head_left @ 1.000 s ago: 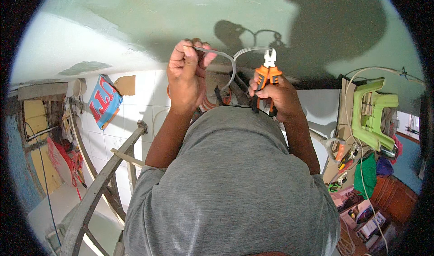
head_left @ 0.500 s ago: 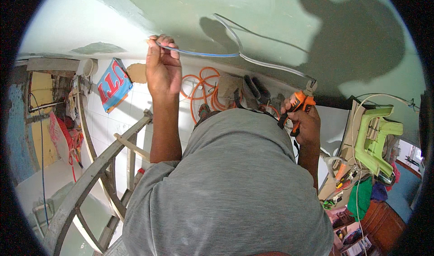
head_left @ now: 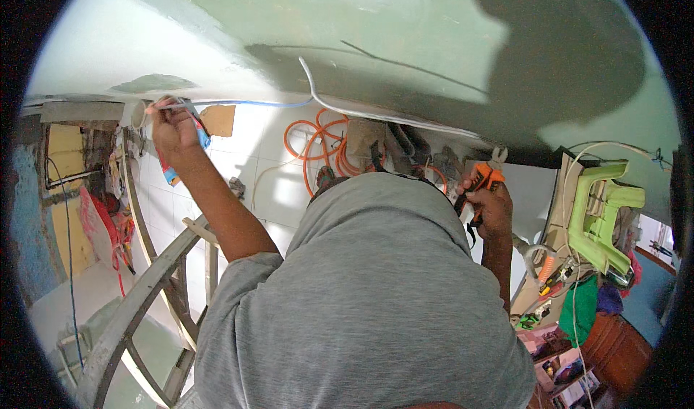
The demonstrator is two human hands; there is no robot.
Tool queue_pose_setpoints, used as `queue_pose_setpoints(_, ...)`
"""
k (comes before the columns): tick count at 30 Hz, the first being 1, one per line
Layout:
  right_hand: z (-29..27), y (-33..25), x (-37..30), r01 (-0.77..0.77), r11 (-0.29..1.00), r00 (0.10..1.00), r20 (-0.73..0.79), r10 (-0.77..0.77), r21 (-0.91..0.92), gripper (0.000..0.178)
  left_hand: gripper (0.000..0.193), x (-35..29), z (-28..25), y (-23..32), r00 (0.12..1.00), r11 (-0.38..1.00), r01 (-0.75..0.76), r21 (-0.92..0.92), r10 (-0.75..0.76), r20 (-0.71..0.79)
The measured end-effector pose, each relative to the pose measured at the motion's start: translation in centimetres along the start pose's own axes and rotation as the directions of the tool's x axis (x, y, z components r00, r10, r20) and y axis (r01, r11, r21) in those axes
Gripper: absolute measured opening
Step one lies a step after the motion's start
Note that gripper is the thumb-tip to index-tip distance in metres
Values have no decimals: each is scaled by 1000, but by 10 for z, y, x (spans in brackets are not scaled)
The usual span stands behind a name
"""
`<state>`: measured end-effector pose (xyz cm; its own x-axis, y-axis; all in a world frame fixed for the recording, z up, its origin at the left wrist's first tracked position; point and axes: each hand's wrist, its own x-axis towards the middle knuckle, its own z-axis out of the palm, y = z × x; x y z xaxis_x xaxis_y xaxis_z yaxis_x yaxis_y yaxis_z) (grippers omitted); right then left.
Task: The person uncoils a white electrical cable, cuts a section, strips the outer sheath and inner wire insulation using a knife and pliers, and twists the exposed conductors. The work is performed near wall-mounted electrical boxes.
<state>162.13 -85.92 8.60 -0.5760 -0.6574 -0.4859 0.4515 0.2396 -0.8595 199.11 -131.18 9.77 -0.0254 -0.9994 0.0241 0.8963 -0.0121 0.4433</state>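
Observation:
My left hand is stretched out to the far left, fingers pinched on the end of a thin blue wire. The wire runs taut to the right and meets a pale grey-white cable where a short free strand sticks up. From that junction the cable trails right along the green wall. In my right hand are pliers with orange and black handles, fingers wrapped round the grips. The pliers' jaws point up, just below the cable's right stretch and seemingly apart from it.
A wooden ladder stands at the left. Coiled orange hose lies on the white tiled floor beside dark boots. To the right are a lime-green plastic stool, scattered tools and a green cloth. The green wall rises ahead.
My left hand has swung left and slightly down, drawing the blue wire with it. The junction with the cable has shifted left and down. The pliers' jaws have come away from the cable.

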Motion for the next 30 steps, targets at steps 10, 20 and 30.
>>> queue_pose_setpoints(10,-81,17,-19,64,998,984,-165,-64,-3,30,7,101,-168,187,981,960,-166,224,137,141)
queue_pose_setpoints(20,-115,14,-39,-6,488,907,-210,-365,-873,20,29,-17,-24,33,942,33,-228,973,-244,229)
queue_pose_setpoints(30,-61,34,-72,-29,445,961,-148,-235,-895,28,5,-201,147,-191,457,612,-344,712,-553,696)
